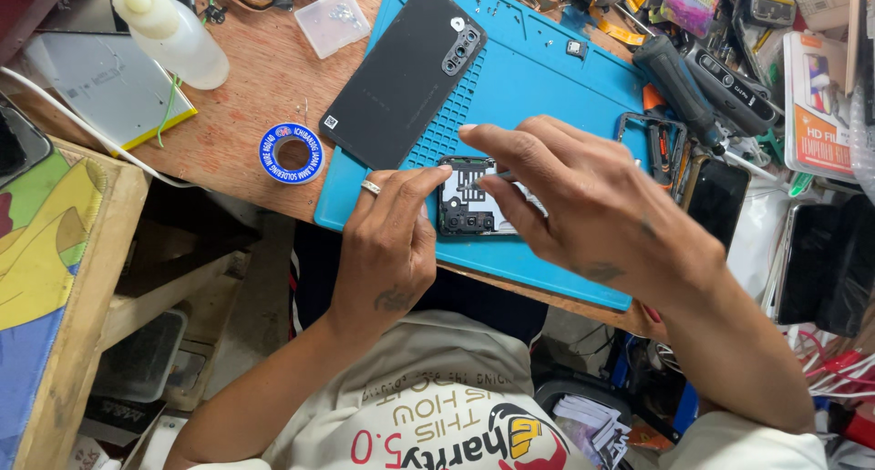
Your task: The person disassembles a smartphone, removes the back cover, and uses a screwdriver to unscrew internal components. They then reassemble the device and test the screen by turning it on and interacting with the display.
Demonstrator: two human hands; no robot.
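- Head view, lower part of the frame: two bare forearms rise from a cream printed shirt toward the workbench edge.
- The left hand, with a plain metal ring on one finger, lies palm down at centre frame; its fingers are curled loosely and press against the left edge of the opened phone, steadying rather than gripping it.
- The right hand arches over the phone from the right; its thumb and forefinger are pinched nearly closed on a thin metal tool, whose tip touches the phone's interior. What kind of tool it is cannot be told.
- The opened phone is a small dark rectangle with a pale inner shield and exposed camera modules, lying flat near the lower edge of the blue repair mat.
- The mat is rubbery and smooth, with a ribbed grid panel and moulded compartments; it sits on a scuffed wooden bench.
- Just above the left hand, the matte black back cover lies tilted, half on the mat, its camera cut-outs at the upper end.
- Left of it on the wood lies a round blue spool of wire.
- Upper left: a soft translucent squeeze bottle and a small clear plastic box.
- Upper right: a dark ribbed-handled screwdriver among cluttered tools and phones.
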